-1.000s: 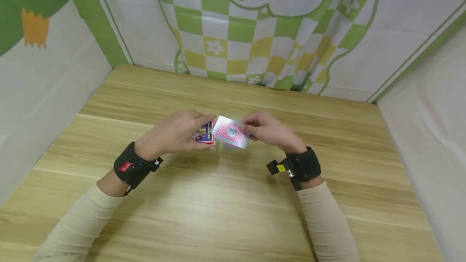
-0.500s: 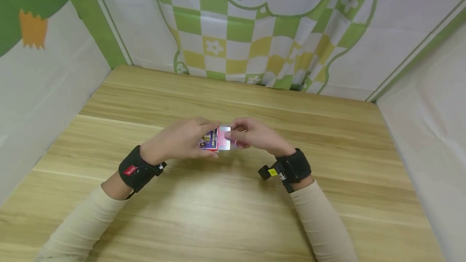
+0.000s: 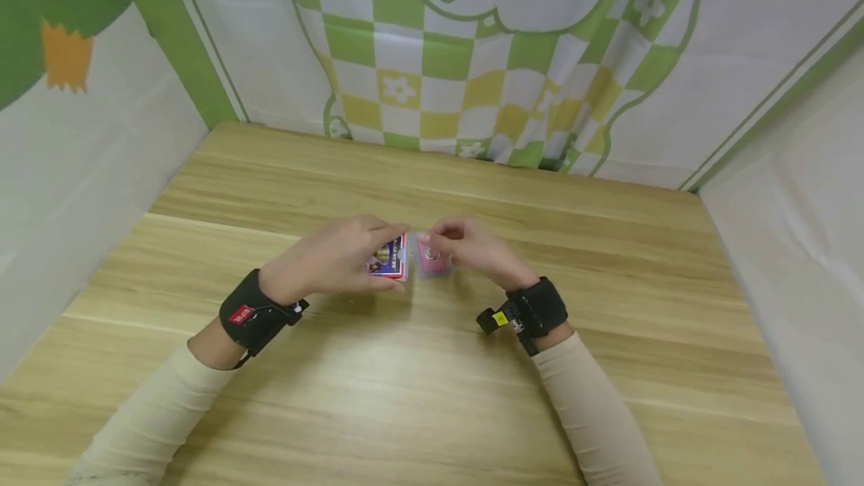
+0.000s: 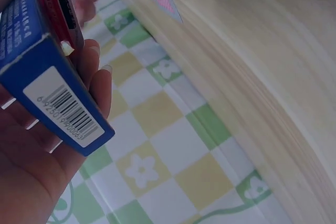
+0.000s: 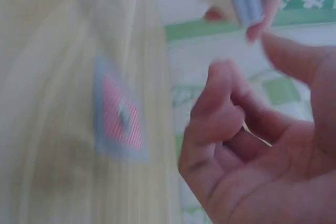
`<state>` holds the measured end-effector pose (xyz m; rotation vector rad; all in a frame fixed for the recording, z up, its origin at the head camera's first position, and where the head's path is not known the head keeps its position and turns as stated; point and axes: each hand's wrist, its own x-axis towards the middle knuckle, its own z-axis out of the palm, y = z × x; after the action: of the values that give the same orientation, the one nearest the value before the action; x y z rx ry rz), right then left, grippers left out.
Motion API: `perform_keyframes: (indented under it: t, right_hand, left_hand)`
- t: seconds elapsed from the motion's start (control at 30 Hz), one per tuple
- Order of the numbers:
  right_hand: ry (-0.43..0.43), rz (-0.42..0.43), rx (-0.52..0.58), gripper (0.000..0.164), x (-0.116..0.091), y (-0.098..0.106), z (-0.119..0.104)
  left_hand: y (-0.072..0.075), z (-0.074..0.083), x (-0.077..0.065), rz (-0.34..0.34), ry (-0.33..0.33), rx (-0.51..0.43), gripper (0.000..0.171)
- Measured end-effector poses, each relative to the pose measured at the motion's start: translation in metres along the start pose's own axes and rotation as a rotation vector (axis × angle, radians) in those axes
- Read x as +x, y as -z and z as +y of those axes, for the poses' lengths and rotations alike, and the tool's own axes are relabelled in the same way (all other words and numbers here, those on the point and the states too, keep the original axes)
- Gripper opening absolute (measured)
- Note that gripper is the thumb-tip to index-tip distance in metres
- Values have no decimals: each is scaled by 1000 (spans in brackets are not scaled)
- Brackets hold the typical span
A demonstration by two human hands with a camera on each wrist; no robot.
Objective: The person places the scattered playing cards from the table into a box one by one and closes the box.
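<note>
My left hand (image 3: 327, 255) grips a blue and red playing-card box (image 3: 388, 258) above the table, thumb and fingers on opposite edges. In the left wrist view a barcode shows on the narrow side of this box (image 4: 55, 106). Facing the box's right end is my right hand (image 3: 484, 252). The right wrist view shows its thumb apart from loosely bent fingers (image 5: 218, 114), with nothing between them. A red-patterned playing card (image 3: 433, 256) lies back up on the table below the right fingertips. The far end of the box is hidden by my left hand.
The wooden table (image 3: 378, 411) stretches around both hands. A green, yellow and white checked curtain (image 3: 445, 81) hangs behind its back edge, and pale fabric walls (image 3: 803, 201) stand at the sides.
My right hand brought a playing card left to the box. Half a second ago it stuck out of the box's end; now it is out of sight. The box shifted slightly right and nearer.
</note>
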<state>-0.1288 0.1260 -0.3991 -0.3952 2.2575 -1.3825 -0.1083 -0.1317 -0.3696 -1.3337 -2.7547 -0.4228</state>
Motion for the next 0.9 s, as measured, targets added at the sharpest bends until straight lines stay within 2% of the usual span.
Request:
perform_keyframes:
  t: [0.1, 0.17, 0.3, 0.43, 0.57, 0.73, 0.83, 0.9]
  right_hand:
    - [-1, 70, -122, 28, 5, 2, 10]
    - [-9, 86, -216, 40, 7, 1, 13]
    - [-30, 70, -313, 69, 13, 1, 17]
    - [-58, 70, -420, 79, 16, 1, 23]
    - [-120, 70, -494, 68, 14, -1, 26]
    - [-157, 49, -471, 48, 9, 1, 26]
    - [-115, -2, -373, 35, 6, 8, 24]
    - [-93, -44, -239, 22, 2, 14, 19]
  left_hand:
    - [0, -2, -2, -10, 30, 14, 83]
    - [0, -3, -3, -15, 45, 15, 82]
    - [1, -3, -3, -15, 50, 29, 82]
    - [-2, -4, -2, -7, 30, 43, 82]
    - [-5, -3, -2, -21, 35, 40, 82]
    - [-3, -2, -2, -51, 73, 17, 82]
    - [0, -3, -2, -58, 89, 17, 81]
    - [1, -4, -1, -57, 91, 17, 80]
